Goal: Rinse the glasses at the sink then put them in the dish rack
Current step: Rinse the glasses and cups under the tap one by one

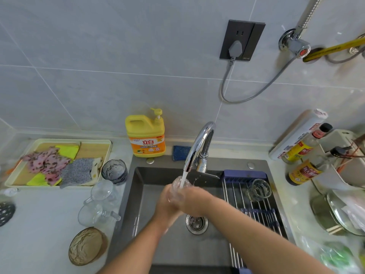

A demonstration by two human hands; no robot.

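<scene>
Over the dark sink (142, 196) both my hands grip one clear glass (177, 186) tilted under the running tap (199, 147). My left hand (167, 204) wraps its left side and my right hand (194, 200) covers its right side. Water falls into the glass mouth. One clear glass (258, 189) lies on the roll-up dish rack (254, 210) across the sink's right half. On the counter to the left stand a grey-blue glass (114, 171), a clear glass (101, 190), a clear mug with a handle (94, 213) and an amber glass (87, 246).
A yellow detergent bottle (146, 135) and a blue sponge (180, 153) stand behind the sink. A tray with cloths (59, 161) lies at the left. Sauce bottles (302, 171), a pot lid (339, 214) and plastic bags (333, 254) crowd the right counter. The drain (196, 222) lies below my hands.
</scene>
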